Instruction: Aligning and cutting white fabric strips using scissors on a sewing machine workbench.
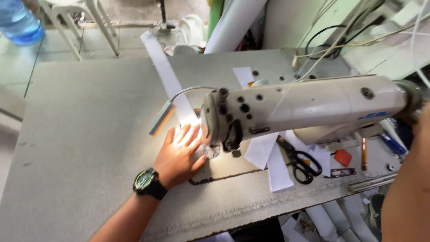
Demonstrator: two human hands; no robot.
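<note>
My left hand (178,154) lies flat, fingers apart, on a long white fabric strip (166,74) just left of the needle area of a cream sewing machine (309,105). A black wristwatch (149,183) is on that wrist. A small lamp (162,117) on a bent arm lights the hand and the strip brightly. The strip runs away from me across the grey table (85,134). My right forearm (407,192) shows at the right edge; the hand itself is hidden behind the machine's wheel end.
Black scissors (299,162), a red chalk piece (343,157), small snips (342,172) and loose white fabric pieces (268,159) lie under the machine arm. A blue water bottle (19,20) and a white stool (80,22) stand at the far left. Cables hang at the far right.
</note>
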